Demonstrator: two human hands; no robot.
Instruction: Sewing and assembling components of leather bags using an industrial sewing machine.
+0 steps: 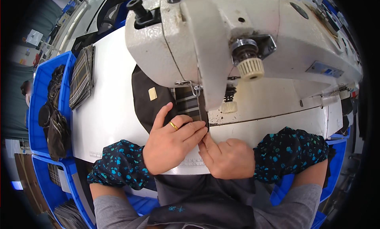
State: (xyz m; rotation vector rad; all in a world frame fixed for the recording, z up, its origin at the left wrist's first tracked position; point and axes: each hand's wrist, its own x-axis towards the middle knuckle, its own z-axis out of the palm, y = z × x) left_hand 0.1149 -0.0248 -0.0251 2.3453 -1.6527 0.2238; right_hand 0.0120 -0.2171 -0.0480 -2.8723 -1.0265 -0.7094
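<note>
I see a blue bin (pixel 41 88), then a plaid stack (pixel 82 77) on the bench (pixel 107 90). Dark zippered fabric (pixel 144 106) lies below the sewing machine (pixel 213 43) head; left hand (pixel 168 146) presses it, little finger spread, other fingers together. Right hand (pixel 227 157) at near edge, fingers bunched; pinching, can't tell.

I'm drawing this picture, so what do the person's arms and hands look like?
Both hands are bare. The left hand wears a gold-coloured ring; I see none on the right hand. Puffy dark sleeve covers with blue and teal flower-like prints wrap the forearms. Grey sleeves show nearer the elbows.
</note>
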